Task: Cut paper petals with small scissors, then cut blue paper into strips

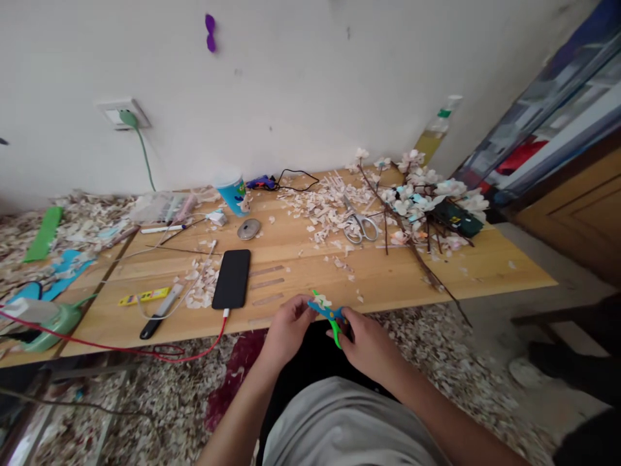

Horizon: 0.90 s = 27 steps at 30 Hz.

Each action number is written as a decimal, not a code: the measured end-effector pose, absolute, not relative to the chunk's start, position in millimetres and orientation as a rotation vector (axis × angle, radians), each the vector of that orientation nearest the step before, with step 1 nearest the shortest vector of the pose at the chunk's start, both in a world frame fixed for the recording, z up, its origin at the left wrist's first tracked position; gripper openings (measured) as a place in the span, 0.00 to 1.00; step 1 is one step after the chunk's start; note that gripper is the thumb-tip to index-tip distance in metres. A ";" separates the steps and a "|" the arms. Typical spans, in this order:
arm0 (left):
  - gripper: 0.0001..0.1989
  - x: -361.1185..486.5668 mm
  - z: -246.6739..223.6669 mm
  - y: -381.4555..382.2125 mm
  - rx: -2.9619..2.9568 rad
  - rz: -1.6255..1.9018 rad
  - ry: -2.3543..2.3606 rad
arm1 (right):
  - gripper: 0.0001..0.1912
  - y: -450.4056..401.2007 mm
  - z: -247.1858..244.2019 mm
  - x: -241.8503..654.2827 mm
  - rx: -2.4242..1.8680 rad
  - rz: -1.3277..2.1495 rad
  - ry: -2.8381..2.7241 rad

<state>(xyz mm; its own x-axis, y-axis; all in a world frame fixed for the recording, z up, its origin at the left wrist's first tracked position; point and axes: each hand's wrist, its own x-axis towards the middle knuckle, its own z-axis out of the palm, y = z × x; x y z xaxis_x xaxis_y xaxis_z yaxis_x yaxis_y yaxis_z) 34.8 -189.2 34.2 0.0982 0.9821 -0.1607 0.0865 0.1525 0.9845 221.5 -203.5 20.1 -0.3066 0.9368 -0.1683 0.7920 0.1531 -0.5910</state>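
Just in front of the table's edge, my right hand (353,331) is wrapped round the handles of small blue and green scissors (332,314). Their blades point up and to the left, with a small pale petal-like piece (322,299) at them. My left hand (294,318) is pinched beside the blades; whatever lies between its fingertips is too small to make out. Thin pale strips (267,284) lie on the wooden table (301,268) beyond my left hand.
A black phone (231,279) with a red cable lies left of the hands. Behind are silver scissors (360,228), a blue cup (233,196) and scattered shavings. Flowered branches (412,200) cover the right side, one reaching past the front edge. A knife (162,312) lies at left.
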 end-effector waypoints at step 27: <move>0.08 32.5 36.1 -185.6 1.234 0.908 1.241 | 0.07 -205.9 19.8 222.2 -1.683 0.879 -2.189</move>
